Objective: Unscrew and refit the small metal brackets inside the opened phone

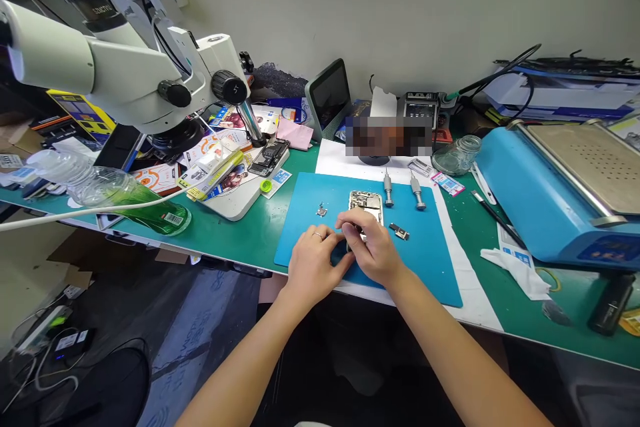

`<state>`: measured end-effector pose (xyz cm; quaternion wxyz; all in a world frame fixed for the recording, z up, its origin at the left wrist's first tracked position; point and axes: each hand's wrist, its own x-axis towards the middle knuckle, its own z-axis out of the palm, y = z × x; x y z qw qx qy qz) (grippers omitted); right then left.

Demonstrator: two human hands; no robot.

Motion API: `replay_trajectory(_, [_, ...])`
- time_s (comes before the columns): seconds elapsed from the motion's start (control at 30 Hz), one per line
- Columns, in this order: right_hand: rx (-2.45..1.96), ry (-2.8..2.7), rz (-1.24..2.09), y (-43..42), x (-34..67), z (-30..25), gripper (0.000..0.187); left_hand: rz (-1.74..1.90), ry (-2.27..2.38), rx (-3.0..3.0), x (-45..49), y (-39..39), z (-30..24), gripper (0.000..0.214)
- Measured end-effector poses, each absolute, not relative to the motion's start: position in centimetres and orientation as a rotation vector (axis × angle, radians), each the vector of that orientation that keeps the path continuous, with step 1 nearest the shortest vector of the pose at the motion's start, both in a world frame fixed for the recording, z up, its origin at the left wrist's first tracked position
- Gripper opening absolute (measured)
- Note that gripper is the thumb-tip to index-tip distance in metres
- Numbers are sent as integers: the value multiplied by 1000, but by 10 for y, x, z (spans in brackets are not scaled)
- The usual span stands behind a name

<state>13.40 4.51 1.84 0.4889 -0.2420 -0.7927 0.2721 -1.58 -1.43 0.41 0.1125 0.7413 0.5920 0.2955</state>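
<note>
An opened smartphone (366, 200) with its inner parts bare lies on the blue mat (305, 200). My left hand (316, 261), a ring on one finger, grips the phone's lower left edge between thumb and fingers. Over the phone's lower half, my right hand (374, 248) is closed with its fingers curled; whatever may be in its pinch is hidden. Small metal parts (321, 210) lie on the mat left of the phone, and a small circuit board piece (399, 231) lies to its right. Two grey screwdrivers (389, 191) (417, 193) stand beyond it on the mat.
A white microscope (135, 73) looms at the left, with a green bottle (160, 210) below it. To the right are a blue heating machine (540, 193), a glass jar (457, 155), a dark-handled tool (497, 219) and a crumpled white cloth (517, 272). A screen device (330, 100) stands behind.
</note>
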Motion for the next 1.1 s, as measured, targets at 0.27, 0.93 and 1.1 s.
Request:
replay_trajectory(0.27, [-637,-2166,411,48,147,16,41,898,1740,2204,-15,-15,1,9])
replay_trajectory(0.93, [-645,-2106,420,59,163,10,61,895,1746,2200,-14,-16,-1,17])
replay_trajectory(1.1, [-649,-2096,405,56,164,7,64,888,1756,2200,-14,-16,0,19])
